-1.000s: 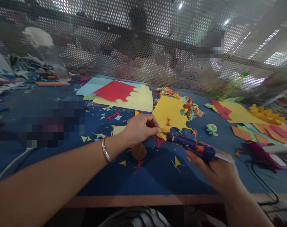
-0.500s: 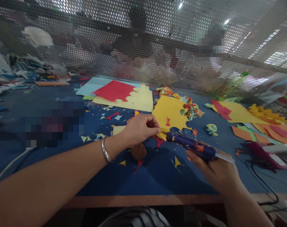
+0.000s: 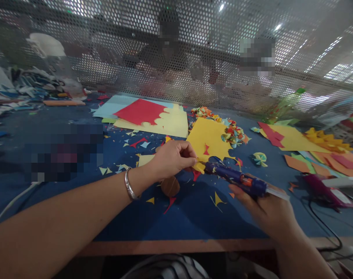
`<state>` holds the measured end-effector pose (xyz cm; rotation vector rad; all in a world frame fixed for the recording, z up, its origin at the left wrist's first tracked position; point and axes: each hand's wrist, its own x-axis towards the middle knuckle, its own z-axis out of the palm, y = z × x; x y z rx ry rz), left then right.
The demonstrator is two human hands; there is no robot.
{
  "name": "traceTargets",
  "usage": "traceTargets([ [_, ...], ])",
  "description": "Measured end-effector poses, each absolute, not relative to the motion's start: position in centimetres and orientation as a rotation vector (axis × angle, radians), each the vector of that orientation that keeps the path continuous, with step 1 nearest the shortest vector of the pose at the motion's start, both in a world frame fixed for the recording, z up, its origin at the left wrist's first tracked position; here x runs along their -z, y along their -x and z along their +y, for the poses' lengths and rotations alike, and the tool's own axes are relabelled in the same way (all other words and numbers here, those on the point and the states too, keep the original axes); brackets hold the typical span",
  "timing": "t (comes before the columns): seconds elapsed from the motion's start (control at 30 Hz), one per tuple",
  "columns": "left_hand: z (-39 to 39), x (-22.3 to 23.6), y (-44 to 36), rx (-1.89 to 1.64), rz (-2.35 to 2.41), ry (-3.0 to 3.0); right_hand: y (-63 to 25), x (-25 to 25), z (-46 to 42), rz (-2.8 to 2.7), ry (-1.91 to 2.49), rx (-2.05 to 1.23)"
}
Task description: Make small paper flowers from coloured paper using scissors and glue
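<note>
My left hand [image 3: 176, 157], a silver bangle at its wrist, is closed in a pinch on a small yellow paper piece [image 3: 199, 167]. My right hand [image 3: 269, 207] grips a dark blue glue gun [image 3: 237, 179] with an orange part and a clear glue stick [image 3: 277, 192] at its back. The gun's tip lies right beside the yellow piece; whether they touch I cannot tell. Below my left hand is a brown round piece [image 3: 170, 186] on the table. Just beyond the gun lies a yellow sheet [image 3: 208, 135] with scalloped cut edges.
Several folded paper flowers [image 3: 234, 133] are heaped behind the yellow sheet, and one pale flower [image 3: 260, 159] stands apart. A red sheet [image 3: 141, 111] lies on other sheets. Paper scraps [image 3: 218, 198] litter the blue table. At right sits a magenta device [image 3: 327, 190] with a cable. Perforated metal [image 3: 112, 77] rises behind.
The glue gun and my right hand have shifted very slightly to the right, with the tip a little further from the yellow piece. My left hand keeps its pinch.
</note>
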<state>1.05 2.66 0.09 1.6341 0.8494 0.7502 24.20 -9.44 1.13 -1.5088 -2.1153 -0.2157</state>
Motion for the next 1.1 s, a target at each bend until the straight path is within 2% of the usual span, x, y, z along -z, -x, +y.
traceTargets([
  [0.8, 2.79, 0.13, -1.16, -0.744, 0.866, -1.635, -24.43, -1.17, -9.48, -2.171, 1.479, 0.472],
  [1.1, 2.6, -0.01, -1.19, -0.755, 0.855, -1.629, -24.64, -0.86, -9.56, -2.152, 1.481, 0.37],
])
